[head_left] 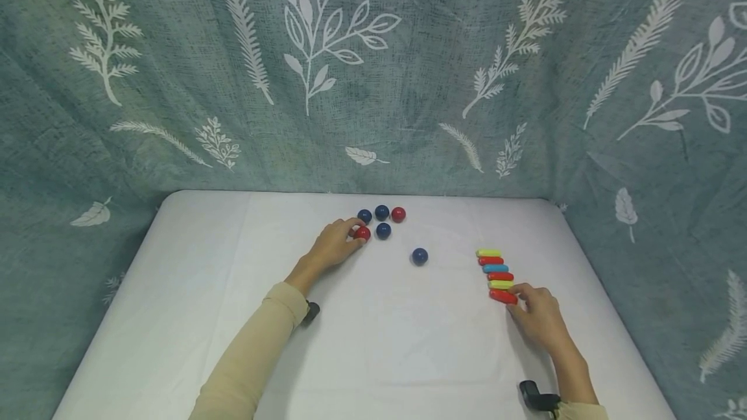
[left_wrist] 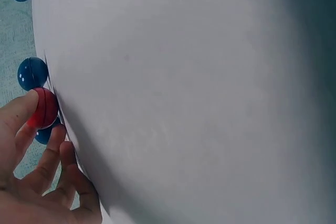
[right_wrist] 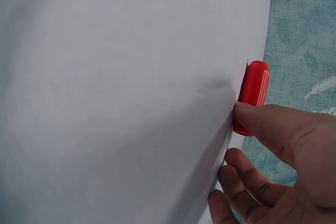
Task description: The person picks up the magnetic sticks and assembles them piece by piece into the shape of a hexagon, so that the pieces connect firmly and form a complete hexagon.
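My left hand (head_left: 337, 242) holds a glossy red ball (head_left: 362, 234) between thumb and fingers at the back middle of the table. Close around it sit blue balls (head_left: 383, 231) and a second red ball (head_left: 399, 214). In the left wrist view the thumb lies against the gripped ball (left_wrist: 46, 108), with blue balls (left_wrist: 32, 73) on either side. On the right, my right hand (head_left: 539, 316) pinches the near end of a short red stick (head_left: 502, 296), the closest one in a row. The right wrist view shows the thumb on this smooth, rounded stick (right_wrist: 255, 85).
Beyond the pinched stick run yellow (head_left: 489, 253), red and blue sticks (head_left: 495, 269), laid side by side. A lone blue ball (head_left: 419, 256) lies between the ball group and the row. The white-covered table (head_left: 373, 342) meets a leaf-patterned green curtain (head_left: 432, 148) behind.
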{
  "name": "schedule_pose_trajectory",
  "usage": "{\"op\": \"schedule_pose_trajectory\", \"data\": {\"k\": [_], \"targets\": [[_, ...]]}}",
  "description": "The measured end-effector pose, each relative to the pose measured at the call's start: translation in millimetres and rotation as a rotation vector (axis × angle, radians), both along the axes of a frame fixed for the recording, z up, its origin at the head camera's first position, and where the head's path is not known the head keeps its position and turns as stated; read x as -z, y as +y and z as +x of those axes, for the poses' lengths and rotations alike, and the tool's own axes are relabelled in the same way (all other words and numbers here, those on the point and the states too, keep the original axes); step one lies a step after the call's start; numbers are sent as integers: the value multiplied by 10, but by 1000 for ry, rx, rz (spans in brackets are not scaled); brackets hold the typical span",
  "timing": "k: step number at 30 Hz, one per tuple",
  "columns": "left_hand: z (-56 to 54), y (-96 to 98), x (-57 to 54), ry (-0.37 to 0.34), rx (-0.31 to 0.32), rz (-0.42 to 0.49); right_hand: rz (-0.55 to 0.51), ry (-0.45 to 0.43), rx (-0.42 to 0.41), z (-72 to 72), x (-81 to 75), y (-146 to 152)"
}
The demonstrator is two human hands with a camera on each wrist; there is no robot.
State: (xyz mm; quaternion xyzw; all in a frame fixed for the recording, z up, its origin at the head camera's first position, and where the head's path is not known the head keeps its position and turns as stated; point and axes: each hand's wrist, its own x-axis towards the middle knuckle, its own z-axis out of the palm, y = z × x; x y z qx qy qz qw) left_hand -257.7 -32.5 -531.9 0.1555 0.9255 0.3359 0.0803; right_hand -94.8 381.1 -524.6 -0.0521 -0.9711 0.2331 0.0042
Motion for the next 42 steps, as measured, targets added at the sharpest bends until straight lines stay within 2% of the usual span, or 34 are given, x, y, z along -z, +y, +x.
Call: {"op": "schedule_pose_trajectory", "data": {"k": [9, 15, 19, 26, 33, 39, 42], "targets": [[2, 12, -49, 3, 22, -25, 8, 23, -10, 26, -33, -23], [86, -84, -101, 7, 24, -19, -8, 31, -26, 31, -100, -141], [194, -195, -136, 20, 23, -20, -46, 39, -61, 3, -174, -290], [429, -404, -257, 37, 21, -23, -87, 114, -146, -105, -231, -606], [655, -565, -352, 42, 10, -6, -103, 74, -183, -207, -224, -921], [831, -662, -373, 63, 1, -2, -111, 61, -217, -268, -219, -1153], [914, -715, -360, 48, -6, -14, -119, 49, -241, -304, -206, -1274]]}}
